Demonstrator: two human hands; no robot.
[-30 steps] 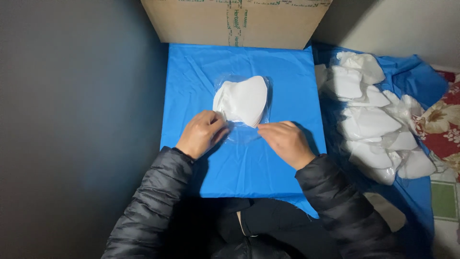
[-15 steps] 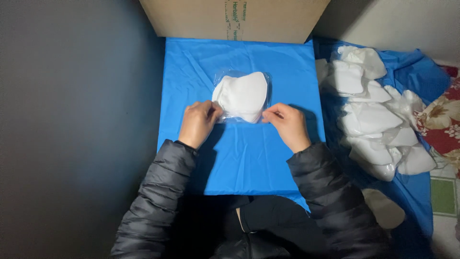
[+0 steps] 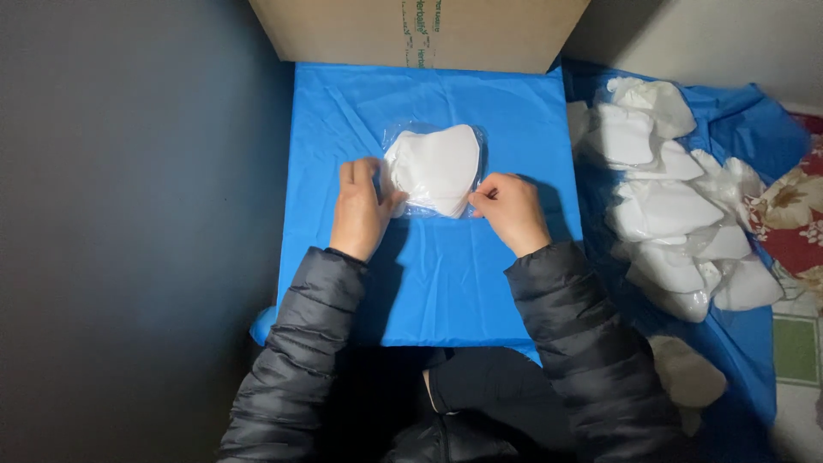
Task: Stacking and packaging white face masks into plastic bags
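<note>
1. Head view: left hand (image 3: 360, 210) and right hand (image 3: 507, 208) pinch the near corners of a clear bag (image 3: 434, 169) of white masks, mid blue sheet (image 3: 343, 111), toward its far edge.
2. Bag-sealing seems underway; next calls for firm, even pressing along the near edge.

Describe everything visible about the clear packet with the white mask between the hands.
The clear packet is a thin, glossy plastic bag holding a folded white mask with a rounded, heart-like outline, soft and fabric-like in look. It lies flat near the middle of the blue sheet, in front of the cardboard box. The left hand presses its left edge; the right hand pinches its lower right corner. Whether it is sealed cannot be told.
</note>
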